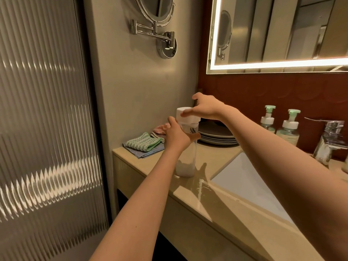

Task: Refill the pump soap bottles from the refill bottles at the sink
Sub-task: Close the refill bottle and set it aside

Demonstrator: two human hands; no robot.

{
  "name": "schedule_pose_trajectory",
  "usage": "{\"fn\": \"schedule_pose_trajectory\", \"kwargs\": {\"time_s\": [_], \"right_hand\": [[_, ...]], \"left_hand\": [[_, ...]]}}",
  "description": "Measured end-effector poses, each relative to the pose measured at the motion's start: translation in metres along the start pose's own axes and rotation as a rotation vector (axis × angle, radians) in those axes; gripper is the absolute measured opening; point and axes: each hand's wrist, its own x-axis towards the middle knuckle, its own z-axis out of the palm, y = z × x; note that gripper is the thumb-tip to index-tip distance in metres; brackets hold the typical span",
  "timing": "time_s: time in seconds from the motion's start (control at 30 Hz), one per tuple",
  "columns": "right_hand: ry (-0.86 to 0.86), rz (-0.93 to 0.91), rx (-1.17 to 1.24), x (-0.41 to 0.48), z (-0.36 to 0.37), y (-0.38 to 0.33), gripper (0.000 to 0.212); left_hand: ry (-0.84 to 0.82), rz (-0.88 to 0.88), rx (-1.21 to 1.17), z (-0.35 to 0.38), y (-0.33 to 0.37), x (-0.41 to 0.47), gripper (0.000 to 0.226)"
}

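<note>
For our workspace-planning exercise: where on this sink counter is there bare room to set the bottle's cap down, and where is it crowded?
Free: the counter corner between the folded cloths, the clear bottle and the front edge; also the glossy strip between sink and front edge. Crowded: the back, with cloths, plates, pump bottles and faucet.

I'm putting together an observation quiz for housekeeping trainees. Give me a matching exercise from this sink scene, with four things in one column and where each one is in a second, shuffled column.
Things:
1. white cap
2. clear bottle
3. pump bottles
4. grey plates

Places:
A. stacked on the counter behind the clear bottle
B. held from above by the right hand
C. standing left of the tap
D. gripped round its upper body by the left hand

Pairs: 1-B, 2-D, 3-C, 4-A
</note>
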Motion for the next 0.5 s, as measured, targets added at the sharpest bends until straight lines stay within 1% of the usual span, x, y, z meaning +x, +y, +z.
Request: {"fn": "schedule_pose_trajectory", "kwargs": {"time_s": [0.07,0.1,0.13,0.17,0.2,0.23,0.27,0.3,0.37,0.4,0.43,0.5], "right_hand": [[0.141,0.034,-0.18,-0.002,0.002,-0.001,0.09],[0.153,0.041,-0.193,-0.002,0.003,-0.001,0.091],[0.107,0.043,-0.124,-0.001,0.004,-0.002,0.09],[0.015,0.028,0.012,-0.001,0.004,-0.002,0.087],[-0.08,-0.001,0.155,-0.002,0.004,-0.004,0.08],[-0.158,-0.026,0.246,-0.005,0.004,-0.006,0.072],[-0.195,-0.046,0.274,-0.007,0.003,-0.006,0.064],[-0.192,-0.052,0.262,-0.007,0.002,-0.005,0.056],[-0.144,-0.061,0.197,-0.005,0.002,-0.002,0.047],[-0.115,-0.054,0.166,-0.004,0.004,-0.002,0.049],[-0.058,-0.023,0.115,-0.003,0.009,-0.002,0.057],[0.148,0.1,-0.012,-0.001,0.023,-0.002,0.073]], "left_hand": [[-0.002,-0.008,-0.012,0.0,0.0,0.0,0.072],[-0.001,-0.008,-0.016,0.0,0.0,0.001,0.071],[-0.003,-0.008,-0.017,-0.001,-0.001,0.002,0.069],[-0.005,-0.006,-0.021,-0.001,-0.001,0.002,0.067],[-0.009,-0.003,-0.033,-0.001,-0.002,0.003,0.066],[-0.013,-0.001,-0.044,-0.001,-0.003,0.003,0.065],[-0.016,-0.001,-0.043,-0.001,-0.003,0.003,0.066],[-0.015,-0.003,-0.037,-0.001,-0.004,0.003,0.067],[-0.02,-0.008,-0.027,0.001,-0.003,0.003,0.073],[-0.023,-0.006,-0.025,0.001,-0.003,0.004,0.075],[-0.024,-0.007,-0.024,0.002,-0.003,0.004,0.077],[-0.022,0.006,-0.007,0.004,-0.002,0.002,0.082]]}}
